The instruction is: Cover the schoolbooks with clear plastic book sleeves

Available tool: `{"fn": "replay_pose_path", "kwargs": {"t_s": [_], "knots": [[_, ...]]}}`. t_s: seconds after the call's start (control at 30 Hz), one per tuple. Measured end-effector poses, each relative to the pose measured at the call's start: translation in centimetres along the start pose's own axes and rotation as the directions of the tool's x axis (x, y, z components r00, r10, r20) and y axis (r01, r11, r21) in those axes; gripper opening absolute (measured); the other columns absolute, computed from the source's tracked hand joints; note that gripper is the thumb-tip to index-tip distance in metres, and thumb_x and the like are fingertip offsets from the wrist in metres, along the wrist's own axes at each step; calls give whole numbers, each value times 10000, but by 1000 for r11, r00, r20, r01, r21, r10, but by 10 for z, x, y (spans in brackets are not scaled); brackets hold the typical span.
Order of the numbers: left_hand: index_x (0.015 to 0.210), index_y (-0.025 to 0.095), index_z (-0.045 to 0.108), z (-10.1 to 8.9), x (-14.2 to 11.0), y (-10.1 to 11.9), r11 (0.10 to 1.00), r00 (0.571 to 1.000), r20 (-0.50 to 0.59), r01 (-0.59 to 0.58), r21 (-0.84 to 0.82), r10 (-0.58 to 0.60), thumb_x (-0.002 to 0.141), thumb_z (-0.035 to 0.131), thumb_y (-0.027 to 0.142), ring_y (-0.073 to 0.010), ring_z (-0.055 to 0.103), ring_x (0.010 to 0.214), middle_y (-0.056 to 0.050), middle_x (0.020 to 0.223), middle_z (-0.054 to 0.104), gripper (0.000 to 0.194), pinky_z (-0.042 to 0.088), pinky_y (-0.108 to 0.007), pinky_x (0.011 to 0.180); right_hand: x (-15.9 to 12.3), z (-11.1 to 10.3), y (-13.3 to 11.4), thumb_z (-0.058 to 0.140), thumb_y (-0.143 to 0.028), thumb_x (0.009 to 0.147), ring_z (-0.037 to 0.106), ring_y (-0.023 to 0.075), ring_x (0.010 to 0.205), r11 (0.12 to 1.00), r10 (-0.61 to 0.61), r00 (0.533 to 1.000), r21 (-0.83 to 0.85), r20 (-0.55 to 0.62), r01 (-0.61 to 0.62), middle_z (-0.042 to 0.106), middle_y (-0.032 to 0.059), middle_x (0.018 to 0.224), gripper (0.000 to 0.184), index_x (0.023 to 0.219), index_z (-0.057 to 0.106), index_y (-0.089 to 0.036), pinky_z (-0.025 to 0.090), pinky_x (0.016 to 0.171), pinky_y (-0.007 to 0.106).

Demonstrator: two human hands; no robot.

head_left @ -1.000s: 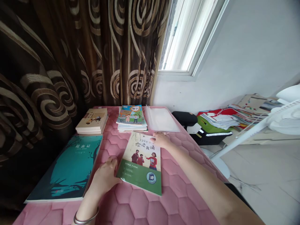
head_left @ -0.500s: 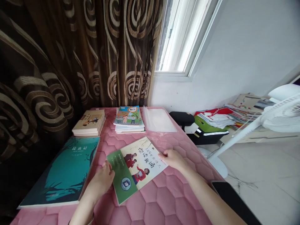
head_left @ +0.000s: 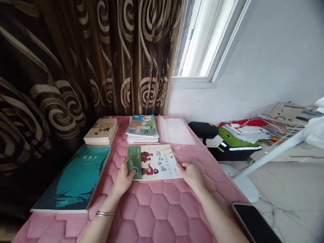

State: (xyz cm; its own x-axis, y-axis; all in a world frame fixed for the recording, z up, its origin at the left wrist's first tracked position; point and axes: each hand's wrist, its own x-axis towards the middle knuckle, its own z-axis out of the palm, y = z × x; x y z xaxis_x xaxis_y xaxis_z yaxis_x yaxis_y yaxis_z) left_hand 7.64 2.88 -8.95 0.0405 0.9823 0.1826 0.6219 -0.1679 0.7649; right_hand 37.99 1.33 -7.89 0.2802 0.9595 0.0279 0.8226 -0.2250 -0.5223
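Note:
A book (head_left: 158,168) with a green and cream cover, showing people in red, lies sideways between my two hands. My left hand (head_left: 124,178) grips its green left end, thumb on the cover. At the opposite end my right hand (head_left: 190,174) pinches the lower right edge. Just beyond the book is a small stack topped by a colourful illustrated textbook (head_left: 142,126). To the left rests a large teal book (head_left: 78,179), with a pile of beige books (head_left: 101,131) behind it.
Clear plastic sleeves (head_left: 177,131) lie at the back right of the pink quilted surface (head_left: 157,209). A dark-screened phone or tablet (head_left: 254,221) is at the right edge. Beyond stand a white fan (head_left: 273,155), a black and green bin (head_left: 235,141) and heaped papers.
The green and cream book has turned from a slant to lie nearly straight and moved farther away. My left hand has come onto its end. The view has shifted slightly left.

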Motion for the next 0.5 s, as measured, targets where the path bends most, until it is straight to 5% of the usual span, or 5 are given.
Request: {"fn": "replay_pose_path", "kwargs": {"t_s": [0.3,0.5], "knots": [[1309,181,430,-11,-17,-12,979,997,23,-79,188,76,630,745,252,-308,471,1272,-132,1346,528,752,376,-489,1061,-2,2,12,456,-376,886,662,212,742,998,-34,999,57,2,33,726,63,751,308,677,615,-216,370,590,242],[1206,143,569,-3,-10,-17,950,991,-58,-95,296,117,650,724,144,-296,537,1209,-146,1281,593,577,431,-441,1027,-1,8,11,464,-378,875,652,201,683,996,-28,998,88,-59,33,727,59,736,305,687,640,-214,382,577,242]]}}
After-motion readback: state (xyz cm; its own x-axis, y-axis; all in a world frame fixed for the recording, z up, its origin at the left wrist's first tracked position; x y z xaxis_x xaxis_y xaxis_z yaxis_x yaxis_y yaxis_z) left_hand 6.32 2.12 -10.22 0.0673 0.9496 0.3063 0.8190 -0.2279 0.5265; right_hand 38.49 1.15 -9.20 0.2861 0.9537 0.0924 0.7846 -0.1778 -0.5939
